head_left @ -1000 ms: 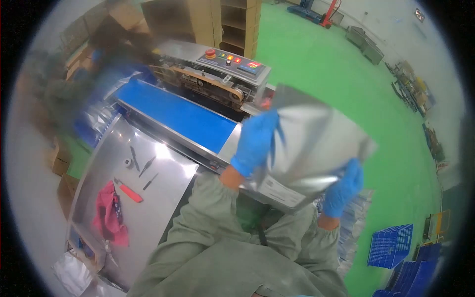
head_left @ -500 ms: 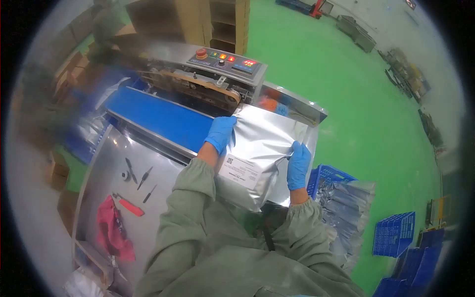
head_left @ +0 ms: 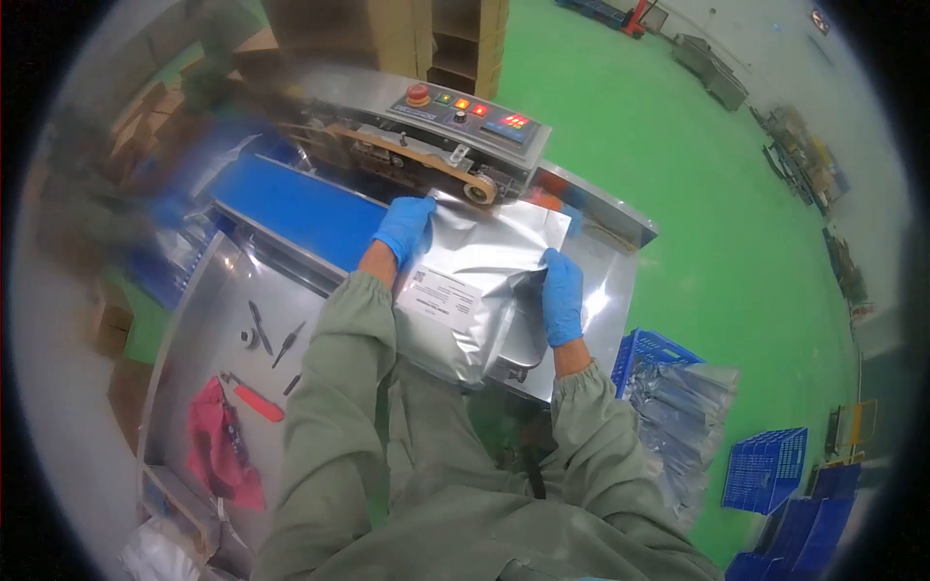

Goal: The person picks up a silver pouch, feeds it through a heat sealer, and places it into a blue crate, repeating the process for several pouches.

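Note:
A silver foil bag with a white printed label hangs between my gloved hands, its lower part bulging. My left hand, in a blue glove, pinches the bag's upper left corner beside the conveyor belt. At the upper right side edge, my right hand grips the foil with closed fingers. The bag's top edge lies right at the belt and roller of the sealing machine. Above that sits a control panel with lit buttons and a red knob.
On the metal tray to the left lie a red-handled cutter, several small tools and a pink cloth. To my right, a blue crate stands with flat silver bags over it. Another blue crate rests on the green floor.
Both hands have shifted the bag left along the machine, and its top edge now reaches the sealer's roller. The view has turned slightly.

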Demonstrator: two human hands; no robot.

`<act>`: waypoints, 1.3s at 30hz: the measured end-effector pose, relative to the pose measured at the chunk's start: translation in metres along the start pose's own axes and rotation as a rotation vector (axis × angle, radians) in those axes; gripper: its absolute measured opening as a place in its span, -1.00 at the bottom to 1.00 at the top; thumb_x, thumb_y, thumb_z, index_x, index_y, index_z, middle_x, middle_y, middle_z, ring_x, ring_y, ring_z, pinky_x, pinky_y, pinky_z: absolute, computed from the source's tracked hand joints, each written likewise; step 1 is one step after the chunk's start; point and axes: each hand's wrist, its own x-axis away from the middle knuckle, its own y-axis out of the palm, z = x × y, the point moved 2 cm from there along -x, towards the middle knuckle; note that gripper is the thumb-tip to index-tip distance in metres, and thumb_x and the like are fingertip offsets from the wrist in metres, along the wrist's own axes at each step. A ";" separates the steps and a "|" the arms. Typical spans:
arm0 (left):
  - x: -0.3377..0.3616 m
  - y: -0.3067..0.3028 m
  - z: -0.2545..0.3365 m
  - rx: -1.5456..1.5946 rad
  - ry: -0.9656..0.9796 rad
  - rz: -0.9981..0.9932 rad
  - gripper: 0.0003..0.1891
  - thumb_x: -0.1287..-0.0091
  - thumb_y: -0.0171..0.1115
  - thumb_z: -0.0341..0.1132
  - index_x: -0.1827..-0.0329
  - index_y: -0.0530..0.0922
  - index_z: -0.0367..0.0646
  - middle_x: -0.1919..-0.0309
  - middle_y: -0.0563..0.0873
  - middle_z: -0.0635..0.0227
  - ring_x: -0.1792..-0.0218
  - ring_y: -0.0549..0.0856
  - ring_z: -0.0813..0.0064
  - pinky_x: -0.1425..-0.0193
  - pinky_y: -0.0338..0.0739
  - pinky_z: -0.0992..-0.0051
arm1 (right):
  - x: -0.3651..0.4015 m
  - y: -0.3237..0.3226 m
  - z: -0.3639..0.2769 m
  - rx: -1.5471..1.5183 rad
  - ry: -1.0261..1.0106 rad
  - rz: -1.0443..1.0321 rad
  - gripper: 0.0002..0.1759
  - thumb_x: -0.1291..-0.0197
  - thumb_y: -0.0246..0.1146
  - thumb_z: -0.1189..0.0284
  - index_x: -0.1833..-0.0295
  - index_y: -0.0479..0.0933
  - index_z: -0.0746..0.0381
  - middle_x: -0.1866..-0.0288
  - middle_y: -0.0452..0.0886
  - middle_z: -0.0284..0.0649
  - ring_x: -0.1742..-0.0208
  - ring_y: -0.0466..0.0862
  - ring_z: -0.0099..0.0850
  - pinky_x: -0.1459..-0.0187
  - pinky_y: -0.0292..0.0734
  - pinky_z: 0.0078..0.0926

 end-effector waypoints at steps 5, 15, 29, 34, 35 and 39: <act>0.002 -0.049 0.017 -0.548 0.289 0.006 -0.58 -0.30 0.05 -0.07 0.22 0.56 -0.35 0.46 0.65 0.11 0.36 0.63 0.29 0.18 0.47 0.35 | 0.018 -0.027 0.004 0.045 -0.078 -0.165 -0.62 -0.29 -0.03 0.23 0.34 0.58 0.25 0.35 0.65 -0.24 0.38 0.54 -0.53 0.36 0.38 -0.58; 0.184 -0.074 0.050 -0.958 0.500 0.403 -0.39 -0.22 0.23 -0.29 -0.33 0.29 -0.30 -0.23 0.41 -0.02 -0.26 0.39 0.06 -0.33 0.27 0.24 | 0.187 -0.331 0.170 1.364 0.435 0.126 -0.36 0.02 0.30 0.03 -0.01 0.52 0.34 0.07 0.61 0.13 0.00 0.61 0.02 -0.03 0.48 -0.09; 0.291 0.018 0.024 -0.572 0.319 0.315 -0.65 -0.23 0.17 -0.42 -0.11 0.50 -0.19 -0.07 0.57 0.12 -0.11 0.55 0.17 -0.18 0.45 0.32 | 0.235 -0.430 0.216 1.020 0.385 0.070 -0.68 -0.12 0.13 0.22 0.45 0.57 0.25 0.51 0.56 -0.16 0.53 0.51 -0.27 0.49 0.38 -0.25; 0.286 0.068 0.032 -0.290 0.339 -0.013 -0.70 -0.23 0.19 -0.41 -0.04 0.54 -0.20 0.05 0.64 0.18 0.02 0.63 0.23 -0.10 0.50 0.40 | 0.219 -0.391 0.074 0.211 0.401 0.415 -0.89 -0.10 0.13 0.45 0.36 0.53 0.23 0.53 0.48 -0.24 0.58 0.41 -0.38 0.53 0.35 -0.33; 0.285 0.085 0.032 -0.262 0.292 -0.120 -0.69 -0.24 0.19 -0.39 -0.05 0.54 -0.20 0.02 0.63 0.16 0.00 0.62 0.22 -0.11 0.50 0.39 | 0.214 -0.377 0.038 0.074 0.388 0.473 -0.92 -0.09 0.13 0.50 0.34 0.53 0.23 0.52 0.47 -0.24 0.58 0.40 -0.39 0.52 0.35 -0.33; 0.281 0.161 0.047 -0.292 0.386 -0.531 -0.48 -0.26 0.17 -0.26 -0.29 0.35 -0.19 -0.16 0.50 0.06 -0.17 0.51 0.15 -0.25 0.39 0.32 | 0.190 -0.358 -0.054 0.378 0.180 0.278 -0.87 -0.17 0.14 0.43 0.26 0.51 0.28 0.39 0.48 -0.32 0.46 0.42 -0.41 0.42 0.38 -0.37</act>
